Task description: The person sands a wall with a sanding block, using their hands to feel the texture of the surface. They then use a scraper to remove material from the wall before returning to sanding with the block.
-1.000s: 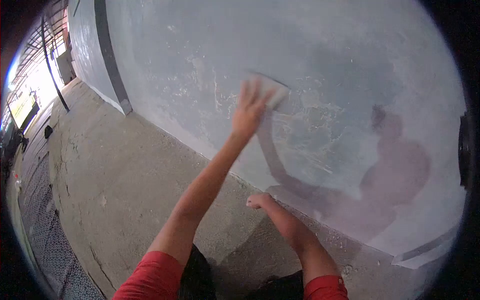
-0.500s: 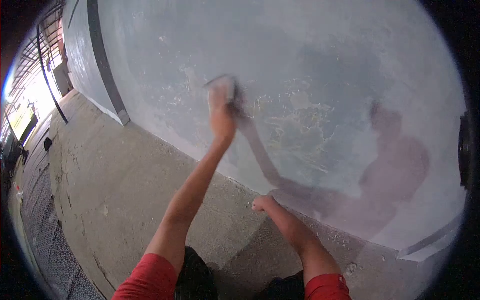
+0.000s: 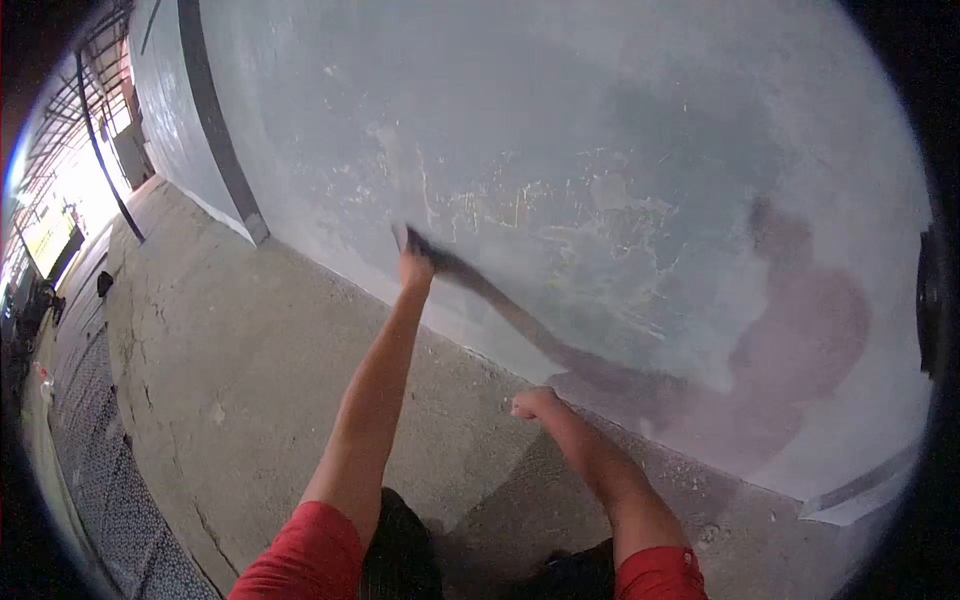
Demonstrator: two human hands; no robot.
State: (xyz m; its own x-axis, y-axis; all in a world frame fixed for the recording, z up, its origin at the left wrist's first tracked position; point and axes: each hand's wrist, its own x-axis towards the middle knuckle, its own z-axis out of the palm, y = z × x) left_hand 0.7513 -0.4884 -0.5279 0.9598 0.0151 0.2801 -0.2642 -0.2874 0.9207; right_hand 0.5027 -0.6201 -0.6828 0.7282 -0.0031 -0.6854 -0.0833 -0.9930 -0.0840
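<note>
My left hand (image 3: 417, 262) is against the grey wall (image 3: 500, 90), left of a patch of scraped, flaking paint (image 3: 600, 230). Its fingers are wrapped round a flat, dark-edged thing (image 3: 403, 238), too blurred to name, that stands against the wall surface. Lower down and to the right, near the foot of the wall, my right hand (image 3: 533, 402) is closed in a loose fist. Whether anything is inside that fist is hidden.
A rough concrete floor (image 3: 270, 370) runs along the wall. A dark vertical band (image 3: 215, 120) and a thin pole (image 3: 105, 160) stand at the left. Patterned sheeting (image 3: 100, 450) lies at lower left. A dark round object (image 3: 930, 300) is at the right edge.
My left hand has moved down and slightly left along the wall with the thing it holds. My right hand has barely moved.
</note>
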